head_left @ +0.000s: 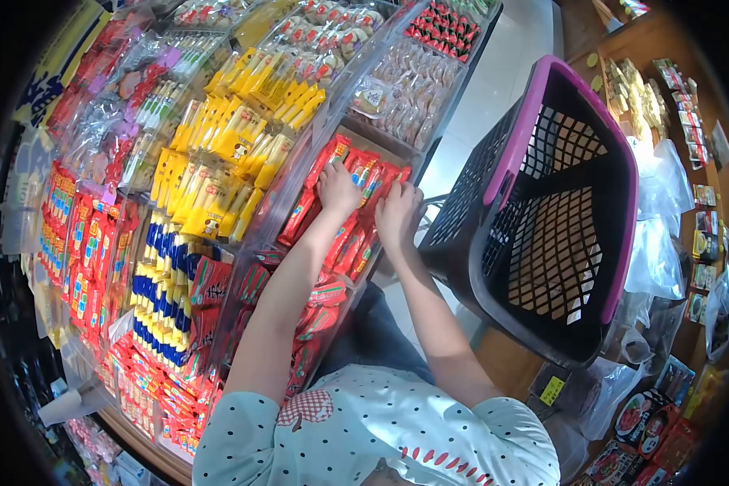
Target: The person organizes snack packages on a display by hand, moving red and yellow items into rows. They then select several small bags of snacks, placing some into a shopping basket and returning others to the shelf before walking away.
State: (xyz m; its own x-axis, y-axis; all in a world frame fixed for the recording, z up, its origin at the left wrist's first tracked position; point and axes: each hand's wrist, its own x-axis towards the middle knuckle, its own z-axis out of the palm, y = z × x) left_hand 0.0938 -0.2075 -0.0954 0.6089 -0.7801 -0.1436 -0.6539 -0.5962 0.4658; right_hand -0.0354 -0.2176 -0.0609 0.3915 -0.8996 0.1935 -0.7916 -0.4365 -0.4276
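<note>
Both hands reach into a clear bin of long red snack packets in the sloped display. My left hand lies over the upper packets, its fingers curled down and closed on a red one. Beside it, at the bin's right edge, my right hand has bent fingers closed at the end of a red packet; its fingertips are partly hidden. Packets lie in slanted rows under and between the hands, and some bare bin floor shows above them.
A black shopping basket with a magenta rim stands to the right. Yellow snack packets fill the bins on the left. Clear-wrapped snacks lie above the red ones. Wooden shelves with plastic bags line the far right.
</note>
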